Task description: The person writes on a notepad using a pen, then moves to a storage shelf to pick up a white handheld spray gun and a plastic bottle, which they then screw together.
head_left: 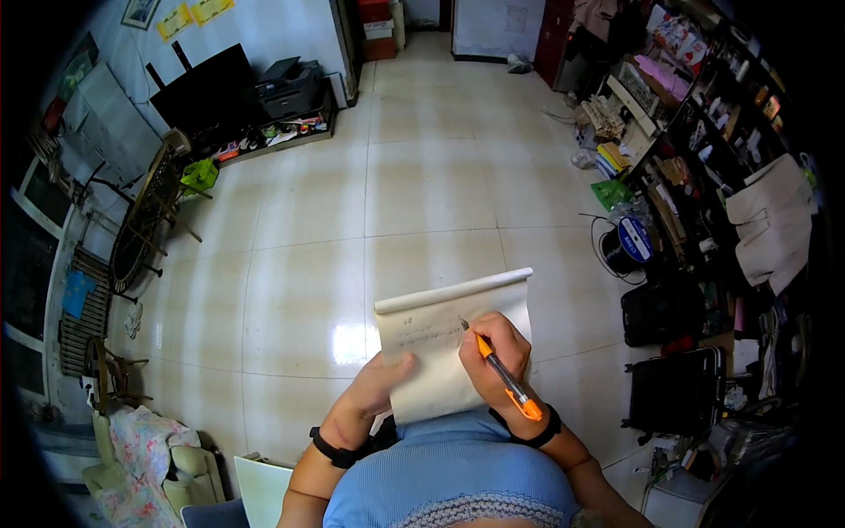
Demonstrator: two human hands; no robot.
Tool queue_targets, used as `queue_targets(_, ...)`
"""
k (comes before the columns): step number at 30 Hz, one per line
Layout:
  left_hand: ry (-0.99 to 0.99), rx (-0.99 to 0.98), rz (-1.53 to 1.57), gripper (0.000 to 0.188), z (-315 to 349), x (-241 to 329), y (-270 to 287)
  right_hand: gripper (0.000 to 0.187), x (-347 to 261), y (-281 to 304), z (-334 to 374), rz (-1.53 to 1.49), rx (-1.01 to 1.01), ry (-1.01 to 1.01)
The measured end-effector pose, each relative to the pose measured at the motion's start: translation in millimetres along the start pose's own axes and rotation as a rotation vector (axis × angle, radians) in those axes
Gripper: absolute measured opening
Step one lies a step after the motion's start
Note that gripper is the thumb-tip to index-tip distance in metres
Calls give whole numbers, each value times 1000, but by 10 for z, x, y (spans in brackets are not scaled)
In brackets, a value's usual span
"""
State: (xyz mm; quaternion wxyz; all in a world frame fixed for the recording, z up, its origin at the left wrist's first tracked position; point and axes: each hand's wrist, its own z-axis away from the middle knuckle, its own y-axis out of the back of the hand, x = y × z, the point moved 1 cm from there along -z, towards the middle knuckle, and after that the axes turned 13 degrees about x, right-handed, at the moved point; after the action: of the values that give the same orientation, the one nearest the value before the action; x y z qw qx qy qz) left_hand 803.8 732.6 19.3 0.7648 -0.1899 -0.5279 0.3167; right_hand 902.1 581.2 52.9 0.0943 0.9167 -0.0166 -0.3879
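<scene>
Just in front of the torso, above the tiled floor (308,308), one paper (436,383) is found supported by hand, its lower edge close to the blue shirt (440,471). Its upper edge is turned over into a roll (453,291); a few lines of dark script stand below that roll, and the lower part is blank. The left hand (380,385) grips the left edge, thumb laid flat on the face; its fingers pass behind and cannot be inspected. The right hand (495,356) pinches an orange-tipped pen (503,374) near the point, with the heel of the hand over the sheet's right side. The nib is at the script; whether it touches cannot be told. A dark band (547,427) is noted at the right wrist, another at the left. Assessment of handling: the paper is judged light, limp and easily creased or torn, with the roll as its stiffest part and liable to spring open. Hold is best taken at the side margins, thumb above and fingers spread beneath as backing, clear of the script. The pen is judged light, rigid and smooth, slightly slippery along the clear barrel; the orange grip just behind the nib is the proper hold.
</scene>
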Motion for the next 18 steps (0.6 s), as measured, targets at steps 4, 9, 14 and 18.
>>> queue_targets(4,-7,-5,3,53,-2,-15,12,11,15,-17,16,2,16,-6)
queue_targets(9,-5,5,9,53,-14,3,-2,10,48,34,62,-78,43,-139)
queue_targets(14,-13,59,1,51,-35,-20,40,9,35,96,12,-17,2,-65)
queue_targets(18,-20,19,16,50,-54,-7,22,11,70,117,13,3,-11,40)
